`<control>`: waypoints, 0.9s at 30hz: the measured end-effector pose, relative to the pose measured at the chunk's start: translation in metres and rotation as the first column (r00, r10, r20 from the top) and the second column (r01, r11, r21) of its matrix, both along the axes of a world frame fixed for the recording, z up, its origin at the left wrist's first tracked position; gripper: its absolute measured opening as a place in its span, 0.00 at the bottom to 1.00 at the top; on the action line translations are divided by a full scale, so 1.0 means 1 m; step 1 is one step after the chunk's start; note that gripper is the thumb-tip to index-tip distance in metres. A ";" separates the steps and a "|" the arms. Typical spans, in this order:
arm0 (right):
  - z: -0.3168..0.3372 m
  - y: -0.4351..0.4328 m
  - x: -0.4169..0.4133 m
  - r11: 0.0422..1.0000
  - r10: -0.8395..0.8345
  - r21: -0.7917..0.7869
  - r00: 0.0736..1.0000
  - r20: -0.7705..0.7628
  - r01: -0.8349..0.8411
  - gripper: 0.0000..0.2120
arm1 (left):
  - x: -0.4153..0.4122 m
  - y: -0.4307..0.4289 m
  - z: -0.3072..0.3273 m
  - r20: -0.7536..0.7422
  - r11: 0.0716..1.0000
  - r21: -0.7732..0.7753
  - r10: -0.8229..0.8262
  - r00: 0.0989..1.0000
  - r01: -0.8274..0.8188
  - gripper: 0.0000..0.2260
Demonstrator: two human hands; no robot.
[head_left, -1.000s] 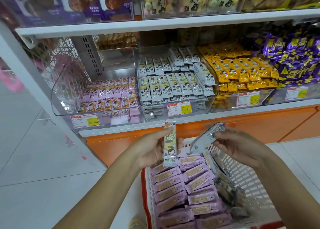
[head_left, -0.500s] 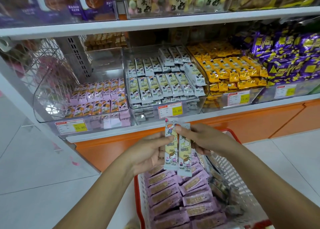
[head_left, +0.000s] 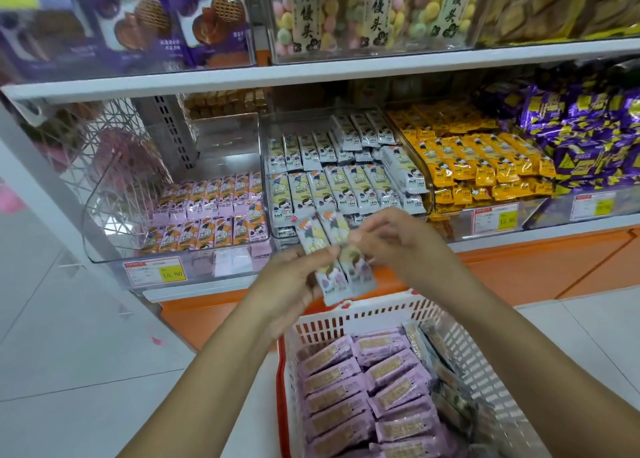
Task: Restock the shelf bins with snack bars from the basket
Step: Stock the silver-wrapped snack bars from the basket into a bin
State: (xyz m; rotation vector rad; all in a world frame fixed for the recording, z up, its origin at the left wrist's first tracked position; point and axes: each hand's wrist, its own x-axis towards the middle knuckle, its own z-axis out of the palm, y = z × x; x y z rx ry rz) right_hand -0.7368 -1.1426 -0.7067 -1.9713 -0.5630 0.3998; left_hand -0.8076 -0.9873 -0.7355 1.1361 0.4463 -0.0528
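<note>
Grey-wrapped snack bars (head_left: 332, 260), pinched together by left hand (head_left: 294, 281) and right hand (head_left: 391, 239), likely squared for the matching bin (head_left: 304, 122) at twelve o'clock.

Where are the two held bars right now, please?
Head view, centre: the left hand and right hand hold the bars above the basket, in front of the middle bin.

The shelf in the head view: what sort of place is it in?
Probably a shop's snack aisle. Yellow price tags sit on the clear bins, the bins hold rows of wrapped snack bars, and a plastic basket of stock stands below.
</note>
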 end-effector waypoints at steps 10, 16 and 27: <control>0.004 0.051 -0.003 0.991 -0.123 0.022 0.857 0.500 0.129 0.19 | 0.024 0.013 0.036 0.196 0.976 -0.162 0.176 0.965 -0.145 0.16; 0.028 0.087 0.065 0.970 -0.185 -0.046 0.848 0.497 0.239 0.18 | 0.023 0.039 0.037 0.311 0.793 0.307 0.439 0.843 -0.526 0.12; 0.015 0.181 0.148 0.672 0.018 -0.577 0.770 0.638 0.463 0.16 | 0.027 0.052 0.008 0.174 0.540 0.802 0.196 0.965 -0.255 0.21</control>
